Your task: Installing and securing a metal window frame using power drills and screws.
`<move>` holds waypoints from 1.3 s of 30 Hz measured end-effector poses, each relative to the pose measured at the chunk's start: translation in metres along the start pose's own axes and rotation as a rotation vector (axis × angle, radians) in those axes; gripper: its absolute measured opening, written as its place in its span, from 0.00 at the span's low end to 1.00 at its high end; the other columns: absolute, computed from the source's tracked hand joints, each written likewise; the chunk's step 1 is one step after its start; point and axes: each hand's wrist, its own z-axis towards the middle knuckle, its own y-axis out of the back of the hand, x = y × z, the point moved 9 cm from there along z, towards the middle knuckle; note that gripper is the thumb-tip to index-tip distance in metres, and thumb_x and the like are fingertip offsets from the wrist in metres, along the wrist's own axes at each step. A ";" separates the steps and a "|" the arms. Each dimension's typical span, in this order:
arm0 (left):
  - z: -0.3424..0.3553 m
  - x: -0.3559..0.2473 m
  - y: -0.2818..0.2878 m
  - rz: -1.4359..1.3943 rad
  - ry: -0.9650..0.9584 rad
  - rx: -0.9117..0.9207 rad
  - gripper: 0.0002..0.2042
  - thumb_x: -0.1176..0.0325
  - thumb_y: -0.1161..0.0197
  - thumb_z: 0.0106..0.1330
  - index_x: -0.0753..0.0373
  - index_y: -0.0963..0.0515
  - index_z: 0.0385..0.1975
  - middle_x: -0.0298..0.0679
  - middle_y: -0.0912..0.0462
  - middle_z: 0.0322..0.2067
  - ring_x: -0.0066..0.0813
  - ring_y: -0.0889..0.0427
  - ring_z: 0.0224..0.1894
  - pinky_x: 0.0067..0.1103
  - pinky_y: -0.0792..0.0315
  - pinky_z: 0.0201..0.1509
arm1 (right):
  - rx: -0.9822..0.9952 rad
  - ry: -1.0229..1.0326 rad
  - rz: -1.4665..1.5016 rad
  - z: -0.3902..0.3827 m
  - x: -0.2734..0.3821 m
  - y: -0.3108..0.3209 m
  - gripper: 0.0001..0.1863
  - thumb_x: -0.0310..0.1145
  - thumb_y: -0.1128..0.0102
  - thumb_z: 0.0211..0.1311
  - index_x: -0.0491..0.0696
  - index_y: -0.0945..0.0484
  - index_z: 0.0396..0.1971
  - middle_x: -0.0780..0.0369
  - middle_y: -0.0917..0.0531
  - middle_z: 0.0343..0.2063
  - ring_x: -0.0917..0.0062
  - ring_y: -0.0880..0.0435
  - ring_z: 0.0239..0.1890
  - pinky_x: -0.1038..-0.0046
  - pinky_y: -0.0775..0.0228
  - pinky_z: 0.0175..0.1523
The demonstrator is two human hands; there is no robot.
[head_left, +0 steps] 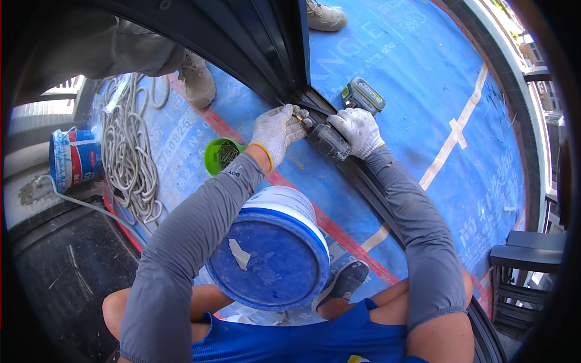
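Observation:
My right hand [358, 132], in a white knit work glove, is wrapped round the handle of a dark cordless drill [330, 143]. Its battery pack [363, 95] shows beyond my knuckles. The drill lies low over a dark metal floor track [369, 187], its front end pointing left. My left hand [275, 134], gloved too, is pinched closed at that front end, beside a small yellow part [302, 117]. What the left fingertips hold is hidden. Just left of that wrist stands a bright green tub [212, 158] with many small metal screws [227, 152] in it.
A white bucket [284, 196] with a blue lid [269, 263] stands between my knees. Dark upright frame [266, 42] rises beyond my hands. Another person's shoes [198, 81] are at the far side. Coiled rope [130, 145] and a blue-red bucket [75, 158] sit left on blue floor sheeting [417, 72].

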 end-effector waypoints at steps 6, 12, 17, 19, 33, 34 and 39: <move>-0.001 -0.006 0.002 -0.045 -0.008 0.029 0.09 0.67 0.47 0.85 0.66 0.23 0.49 0.48 0.13 0.46 0.41 0.12 0.47 0.38 0.15 0.61 | 0.002 -0.013 0.030 0.007 0.000 -0.001 0.20 0.45 0.27 0.54 0.51 0.18 0.44 0.59 0.16 0.33 0.59 0.12 0.38 0.56 0.21 0.44; -0.016 0.005 0.000 0.174 0.079 0.134 0.14 0.61 0.43 0.85 0.64 0.22 0.58 0.44 0.16 0.55 0.39 0.15 0.55 0.36 0.17 0.61 | -0.070 -0.051 0.025 0.010 0.007 0.000 0.20 0.45 0.27 0.54 0.51 0.18 0.44 0.59 0.16 0.34 0.58 0.13 0.38 0.57 0.21 0.45; -0.044 0.008 -0.030 0.811 0.242 0.183 0.28 0.49 0.31 0.76 0.65 0.23 0.64 0.45 0.17 0.55 0.38 0.14 0.56 0.33 0.16 0.58 | -0.023 -0.059 -0.001 0.012 0.001 -0.001 0.21 0.46 0.27 0.52 0.51 0.19 0.43 0.59 0.16 0.34 0.59 0.13 0.39 0.57 0.21 0.46; -0.051 0.024 -0.036 0.744 0.337 0.231 0.29 0.47 0.30 0.75 0.65 0.22 0.63 0.45 0.16 0.52 0.38 0.12 0.52 0.32 0.14 0.55 | -0.003 -0.056 0.000 0.012 0.001 -0.002 0.22 0.46 0.27 0.51 0.51 0.19 0.43 0.59 0.16 0.34 0.59 0.13 0.39 0.57 0.21 0.46; -0.040 0.043 -0.035 0.508 0.286 0.154 0.25 0.52 0.27 0.70 0.66 0.17 0.56 0.44 0.12 0.44 0.35 0.09 0.41 0.31 0.12 0.48 | 0.067 -0.074 -0.023 0.016 -0.001 -0.013 0.21 0.44 0.28 0.51 0.52 0.18 0.44 0.59 0.16 0.35 0.59 0.13 0.42 0.57 0.22 0.48; -0.039 0.042 -0.034 0.510 0.289 0.155 0.25 0.52 0.27 0.70 0.66 0.17 0.56 0.44 0.12 0.44 0.35 0.09 0.41 0.31 0.12 0.48 | 0.067 -0.078 -0.023 0.017 0.001 -0.012 0.21 0.44 0.28 0.51 0.52 0.18 0.44 0.59 0.16 0.35 0.59 0.13 0.42 0.57 0.22 0.48; -0.032 0.041 -0.028 0.550 0.269 0.109 0.25 0.51 0.26 0.68 0.66 0.16 0.53 0.42 0.11 0.42 0.34 0.09 0.40 0.31 0.12 0.46 | 0.020 -0.117 -0.021 0.021 0.003 -0.008 0.20 0.44 0.28 0.51 0.52 0.19 0.43 0.59 0.16 0.36 0.59 0.13 0.42 0.57 0.22 0.49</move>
